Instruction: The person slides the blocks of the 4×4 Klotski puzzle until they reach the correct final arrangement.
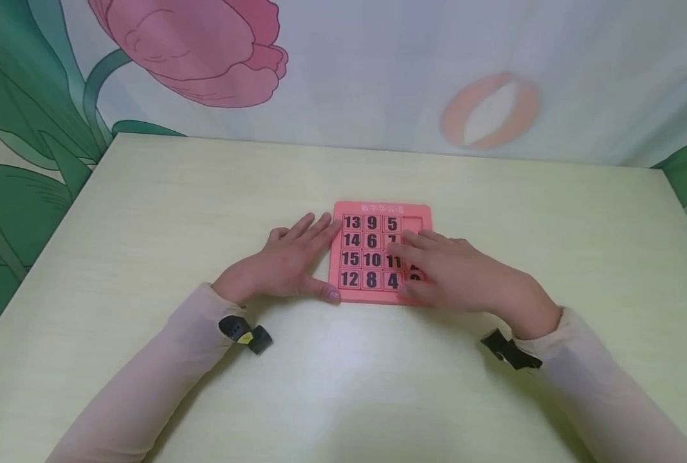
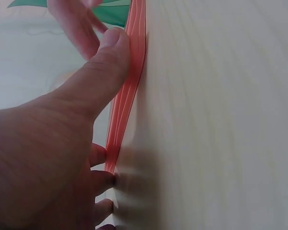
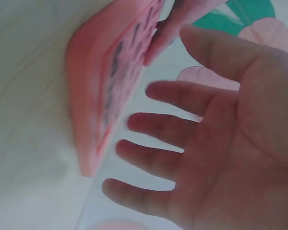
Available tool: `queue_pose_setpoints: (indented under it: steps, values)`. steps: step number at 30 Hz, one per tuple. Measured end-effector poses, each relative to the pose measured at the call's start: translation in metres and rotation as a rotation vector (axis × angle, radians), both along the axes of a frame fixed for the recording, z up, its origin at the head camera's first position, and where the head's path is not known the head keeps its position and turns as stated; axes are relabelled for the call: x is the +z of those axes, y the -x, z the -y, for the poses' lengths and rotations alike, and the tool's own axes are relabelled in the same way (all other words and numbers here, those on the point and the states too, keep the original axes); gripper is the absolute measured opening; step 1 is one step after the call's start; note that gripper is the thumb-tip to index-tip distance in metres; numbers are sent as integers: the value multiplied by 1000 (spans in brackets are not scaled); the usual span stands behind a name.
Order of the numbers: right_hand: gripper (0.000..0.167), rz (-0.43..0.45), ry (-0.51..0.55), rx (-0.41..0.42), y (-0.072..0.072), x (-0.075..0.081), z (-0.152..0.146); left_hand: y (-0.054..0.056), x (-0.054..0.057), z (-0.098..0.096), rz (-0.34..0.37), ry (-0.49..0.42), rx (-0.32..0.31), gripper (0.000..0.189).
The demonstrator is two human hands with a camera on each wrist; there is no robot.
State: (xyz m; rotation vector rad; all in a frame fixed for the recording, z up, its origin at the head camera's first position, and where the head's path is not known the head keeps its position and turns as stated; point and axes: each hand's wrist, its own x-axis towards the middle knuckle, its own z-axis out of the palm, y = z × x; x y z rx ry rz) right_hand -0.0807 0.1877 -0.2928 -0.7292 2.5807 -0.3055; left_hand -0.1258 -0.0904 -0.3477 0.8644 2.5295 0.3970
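Observation:
A pink sliding number puzzle lies flat on the table, black numerals on its tiles. Its top row reads 13, 9, 5, then a bare slot at the top right corner. My left hand rests against the puzzle's left side, fingers spread and thumb at the lower left corner. In the left wrist view that thumb touches the pink side edge. Over the right-hand column hangs my right hand, hiding some tiles. The right wrist view shows its fingers extended and apart, holding nothing.
The pale table extends around the puzzle on all sides. Behind it hangs a light curtain printed with a pink flower and green leaves. Black straps with small devices sit on both sleeved wrists.

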Motion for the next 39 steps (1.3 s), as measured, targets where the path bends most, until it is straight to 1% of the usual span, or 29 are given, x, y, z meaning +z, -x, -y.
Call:
queue_pose_setpoints:
  steps: [6, 10, 13, 17, 19, 22, 26, 29, 34, 39]
  values:
    - [69, -5, -8, -34, 24, -11, 7, 0, -1, -1, -3, 5, 2, 124]
    - [68, 13, -21, -32, 31, -15, 9, -1, 0, -1, -10, 3, 0, 123]
    - [66, 45, -34, -42, 32, -14, 9, -2, 1, -1, -14, 1, 2, 122]
    - [63, 61, -74, -88, 32, -8, 3, -2, 1, -1, -19, 0, 5, 123]
    - [63, 57, -94, -109, 33, -5, 1, -2, 1, -1, -19, -2, 4, 123]
    - [63, 35, -106, -117, 32, -4, 1, -2, 1, -1, -17, -5, 2, 123]
    - [63, -8, -109, -91, 32, -8, 8, -2, 0, -1, -13, 1, 1, 123]
    - [64, -27, -90, -61, 34, -12, 16, -1, 0, -1, -12, 10, 1, 122]
    - [65, -12, -60, -25, 36, -15, 32, -1, 0, -1, -9, 16, 1, 122]
    - [67, -10, -101, -26, 36, -14, 33, -1, 1, -1, -6, 18, 6, 121]
